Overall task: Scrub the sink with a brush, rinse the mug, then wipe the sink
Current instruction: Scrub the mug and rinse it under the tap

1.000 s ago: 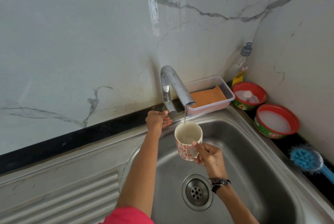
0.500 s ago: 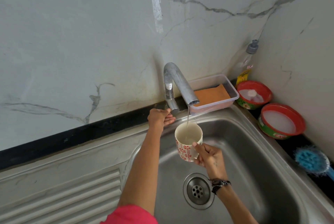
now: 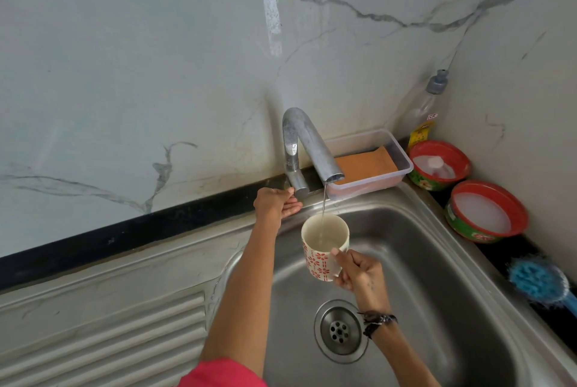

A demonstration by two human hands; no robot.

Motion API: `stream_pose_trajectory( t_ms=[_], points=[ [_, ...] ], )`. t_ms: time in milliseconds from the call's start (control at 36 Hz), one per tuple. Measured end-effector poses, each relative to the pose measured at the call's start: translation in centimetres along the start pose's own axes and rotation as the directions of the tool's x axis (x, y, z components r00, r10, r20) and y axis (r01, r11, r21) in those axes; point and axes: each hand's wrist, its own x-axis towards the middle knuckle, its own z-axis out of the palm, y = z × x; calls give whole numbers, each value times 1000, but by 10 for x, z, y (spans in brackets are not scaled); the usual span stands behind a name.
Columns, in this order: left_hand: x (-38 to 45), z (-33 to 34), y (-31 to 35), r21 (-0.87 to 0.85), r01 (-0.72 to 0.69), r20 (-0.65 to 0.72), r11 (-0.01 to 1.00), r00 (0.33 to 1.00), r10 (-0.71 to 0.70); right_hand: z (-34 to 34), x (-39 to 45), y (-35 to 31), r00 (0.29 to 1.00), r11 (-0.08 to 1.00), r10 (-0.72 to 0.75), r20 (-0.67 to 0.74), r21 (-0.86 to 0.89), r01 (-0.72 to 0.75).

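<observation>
My right hand (image 3: 359,274) grips a white mug with a red flower pattern (image 3: 318,258), upright over the steel sink (image 3: 437,277). A thin stream of water falls from the tap spout (image 3: 315,143) into the mug, and water stands inside it. My left hand (image 3: 276,205) is at the tap's handle (image 3: 298,186) near the tap base, its fingers curled round it. A blue scrub brush (image 3: 537,282) lies on the black counter right of the sink. The sink's drain (image 3: 340,330) sits below the mug.
A clear plastic tray with an orange sponge (image 3: 365,165) sits behind the spout. A bottle (image 3: 426,112) stands in the corner beside two red-rimmed tubs of white paste (image 3: 438,165) (image 3: 484,211). A ribbed steel drainboard (image 3: 103,340) lies on the left. Marble walls close the back and right.
The water stream from the spout has grown a little stronger. Both hands and the mug have stayed where they were; only the camera has shifted slightly.
</observation>
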Motion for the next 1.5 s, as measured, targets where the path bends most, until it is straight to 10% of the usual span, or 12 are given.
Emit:
stream_pose_trajectory(
  t_ms=[1500],
  points=[
    [-3, 3, 4, 36, 17, -23, 999, 1000, -16, -3, -2, 6, 1000, 1000, 10, 17, -16, -10]
  ],
)
